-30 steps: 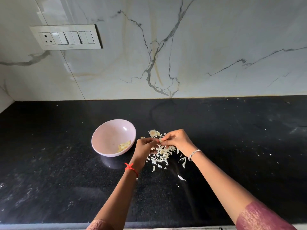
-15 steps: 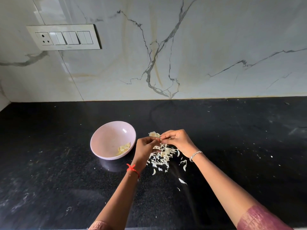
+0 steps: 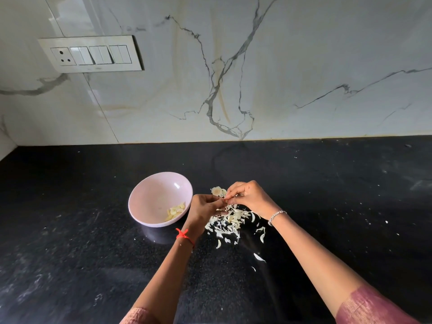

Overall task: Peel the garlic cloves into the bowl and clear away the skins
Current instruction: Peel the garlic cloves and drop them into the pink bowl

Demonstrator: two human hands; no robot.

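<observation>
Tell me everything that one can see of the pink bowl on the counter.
The bowl is round, pale pink and smooth, with a slight shine; it looks like plastic or glazed ceramic. It stands upright on the black counter, which shows a faint reflection below it. A small heap of peeled garlic cloves lies inside, at the lower right. The left hand is close to its right rim; contact cannot be judged.
</observation>
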